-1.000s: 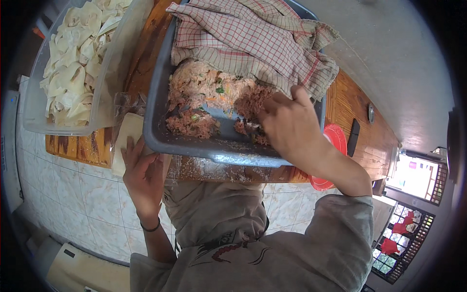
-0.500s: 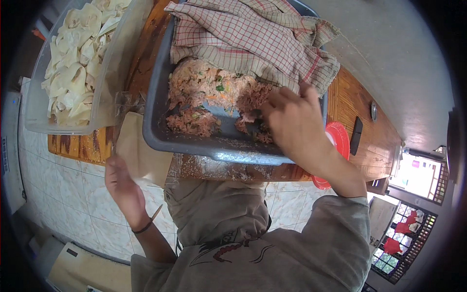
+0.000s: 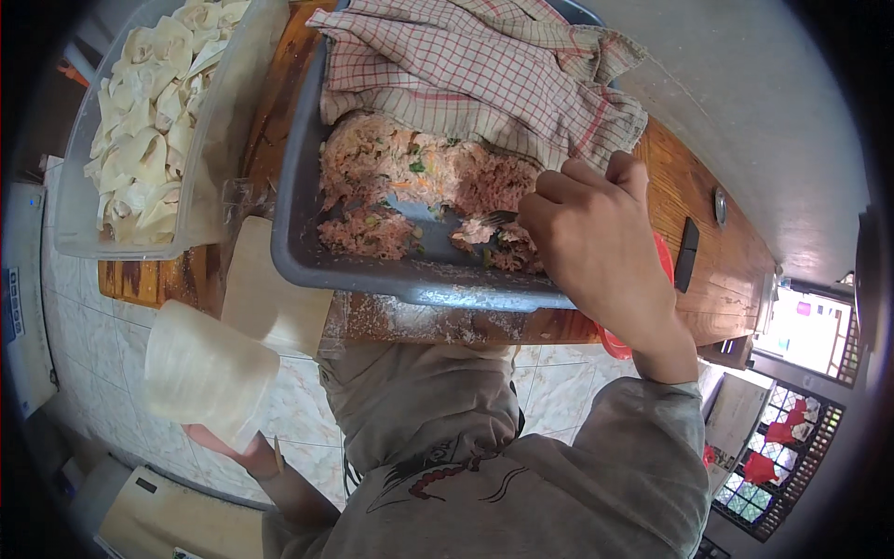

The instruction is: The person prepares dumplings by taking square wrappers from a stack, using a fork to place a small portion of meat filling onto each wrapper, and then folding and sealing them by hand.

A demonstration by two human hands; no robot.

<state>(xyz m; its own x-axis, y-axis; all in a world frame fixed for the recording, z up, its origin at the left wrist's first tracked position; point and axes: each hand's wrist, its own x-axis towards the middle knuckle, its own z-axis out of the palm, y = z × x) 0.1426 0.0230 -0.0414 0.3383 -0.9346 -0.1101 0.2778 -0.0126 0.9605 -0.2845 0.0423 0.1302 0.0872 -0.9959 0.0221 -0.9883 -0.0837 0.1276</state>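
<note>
A square, pale dough wrapper (image 3: 200,368) lies over my left hand (image 3: 228,445) at the lower left, off the table's edge; it hides most of my fingers. My right hand (image 3: 591,238) is closed around a fork (image 3: 503,218), whose tines show at the minced filling. Pinkish filling (image 3: 400,168) with green and orange bits fills part of a grey tub (image 3: 424,291). Close to the tines sits a paler clump of it. More pale wrappers (image 3: 261,270) lie at the table edge, left of the tub.
A red-and-white checked cloth (image 3: 484,79) covers the tub's far part. At the left stands a clear plastic box (image 3: 200,186) of folded dumplings (image 3: 149,140). A red-rimmed round item (image 3: 615,345) and a dark flat object (image 3: 686,256) lie right on the wooden table (image 3: 717,298).
My left hand has moved down and now carries a wrapper away from the table edge. My right hand has shifted slightly right, and the fork's tines have come into sight.
</note>
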